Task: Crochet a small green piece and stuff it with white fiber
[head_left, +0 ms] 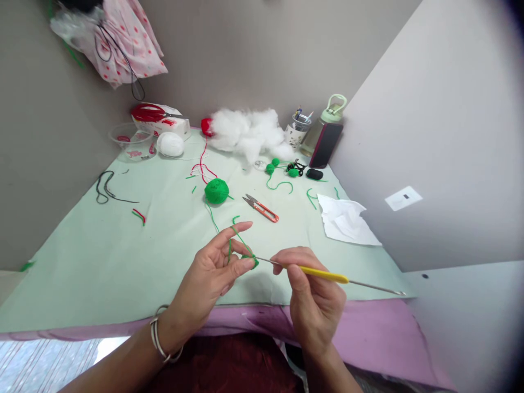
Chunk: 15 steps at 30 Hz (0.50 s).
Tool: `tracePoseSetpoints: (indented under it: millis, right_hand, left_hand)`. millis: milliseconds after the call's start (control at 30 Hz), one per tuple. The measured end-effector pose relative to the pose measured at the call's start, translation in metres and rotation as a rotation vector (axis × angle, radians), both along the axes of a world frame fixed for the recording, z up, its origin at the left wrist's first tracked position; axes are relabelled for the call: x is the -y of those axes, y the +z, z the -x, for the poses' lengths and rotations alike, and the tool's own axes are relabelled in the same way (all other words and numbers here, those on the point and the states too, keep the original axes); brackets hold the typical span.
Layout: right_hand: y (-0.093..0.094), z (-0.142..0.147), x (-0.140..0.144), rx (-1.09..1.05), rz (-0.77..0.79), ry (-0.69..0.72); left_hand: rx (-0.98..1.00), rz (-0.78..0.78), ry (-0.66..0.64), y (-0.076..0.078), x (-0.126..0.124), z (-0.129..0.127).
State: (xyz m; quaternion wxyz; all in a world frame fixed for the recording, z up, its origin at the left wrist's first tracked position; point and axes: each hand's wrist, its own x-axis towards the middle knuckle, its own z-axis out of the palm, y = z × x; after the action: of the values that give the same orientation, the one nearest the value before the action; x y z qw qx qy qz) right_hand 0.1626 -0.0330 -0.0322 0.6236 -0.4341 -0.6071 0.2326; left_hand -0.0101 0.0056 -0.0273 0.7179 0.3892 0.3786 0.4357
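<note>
Between the thumb and fingers of my left hand is a small piece of green crochet work. Green yarn loops over the raised index finger and runs back to a green yarn ball on the table. My right hand grips a crochet hook with a yellow handle and a metal hook at each end. The hook's left tip meets the green piece at its top edge; whether it passes through a loop is too small to tell. Orange-handled thread snips lie beyond my hands.
White stuffing is heaped at the back, beside a red yarn ball. A white yarn ball, clear tub and red scissors stand back left. A bottle, phone and crumpled paper are on the right.
</note>
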Motion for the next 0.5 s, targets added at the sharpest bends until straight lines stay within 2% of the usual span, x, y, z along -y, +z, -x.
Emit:
tracePoseSetpoints:
  millis: [133,333,500]
  right_hand:
    - [0.0017,-0.0019,0.0035,0.072,-0.032,0.012]
    - [0.0029,-0.0014,0.0088,0.208,-0.103,0.003]
    - [0.0004,-0.0004,0.0026,0.014,-0.003,0.072]
  left_hand:
    - [-0.071,-0.066,0.005,-0.0027,0.0020,0.0007]
    - [-0.173,-0.127,0.085,-0.0017,0.0055,0.0007]
    - [-0.061,0.003,-0.003,0.0014,0.0014,0.0031]
